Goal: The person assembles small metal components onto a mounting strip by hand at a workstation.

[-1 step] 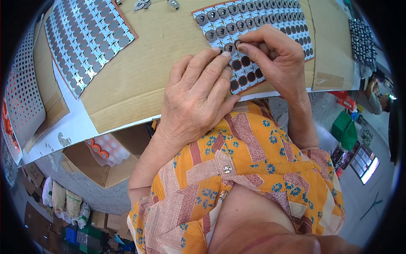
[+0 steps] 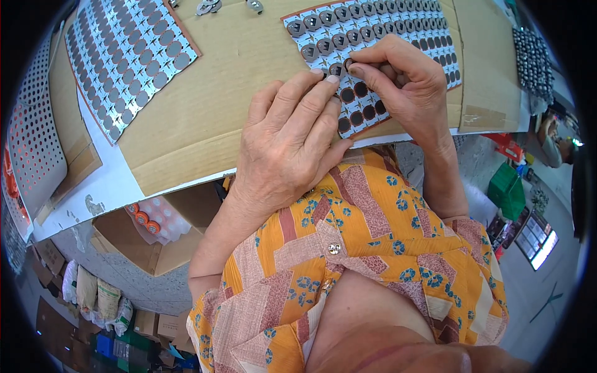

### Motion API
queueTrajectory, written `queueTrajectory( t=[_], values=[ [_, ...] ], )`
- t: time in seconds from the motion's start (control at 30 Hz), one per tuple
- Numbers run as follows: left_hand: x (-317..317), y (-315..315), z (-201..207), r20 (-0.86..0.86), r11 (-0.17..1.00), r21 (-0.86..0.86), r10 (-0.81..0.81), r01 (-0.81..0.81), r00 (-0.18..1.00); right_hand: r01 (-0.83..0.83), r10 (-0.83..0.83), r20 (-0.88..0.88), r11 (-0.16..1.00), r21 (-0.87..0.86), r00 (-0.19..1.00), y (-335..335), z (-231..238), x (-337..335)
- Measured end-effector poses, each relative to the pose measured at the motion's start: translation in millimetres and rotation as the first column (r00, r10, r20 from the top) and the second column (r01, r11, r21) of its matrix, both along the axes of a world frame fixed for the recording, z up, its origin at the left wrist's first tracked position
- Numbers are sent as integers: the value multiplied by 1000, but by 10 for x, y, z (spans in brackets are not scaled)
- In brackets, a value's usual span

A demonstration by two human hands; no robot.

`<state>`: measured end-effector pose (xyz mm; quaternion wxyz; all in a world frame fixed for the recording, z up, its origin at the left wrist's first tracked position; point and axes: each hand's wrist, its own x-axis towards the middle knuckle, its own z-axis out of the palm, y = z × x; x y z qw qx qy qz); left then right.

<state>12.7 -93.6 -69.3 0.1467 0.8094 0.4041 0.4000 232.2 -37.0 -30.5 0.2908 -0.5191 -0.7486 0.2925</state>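
Note:
A white sheet with rows of dark round discs (image 2: 434,45) lies on the cardboard-covered table in front of me. Its far rows carry grey metal-looking round pieces (image 2: 324,46); the nearer rows show bare dark circles. My left hand (image 2: 283,133) rests flat at the sheet's left edge, fingers stretched, its fingertips touching the sheet beside one grey piece (image 2: 336,69). Thumb and forefinger of my right hand (image 2: 404,81) pinch a small dark round piece (image 2: 348,64) just above the sheet, mostly hidden by the fingertips.
Another sheet of grey discs (image 2: 134,56) lies at the left. Loose metal pieces (image 2: 209,6) sit at the far edge. A perforated plate (image 2: 40,118) stands far left, and a pile of dark beads (image 2: 533,62) far right. Below the table is an open cardboard box (image 2: 134,252) with orange-ended cylinders.

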Motion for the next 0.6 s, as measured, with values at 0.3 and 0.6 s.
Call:
queueTrajectory(
  t=[0.3,0.6],
  values=[
    [-61,-13,-21,35,1000,7,-14,13,999,-82,78,51,994,74,996,8,61,-116],
    [-86,-28,-58,78,999,21,-29,27,997,-273,207,231,913,303,951,737,250,-967]
  ],
)
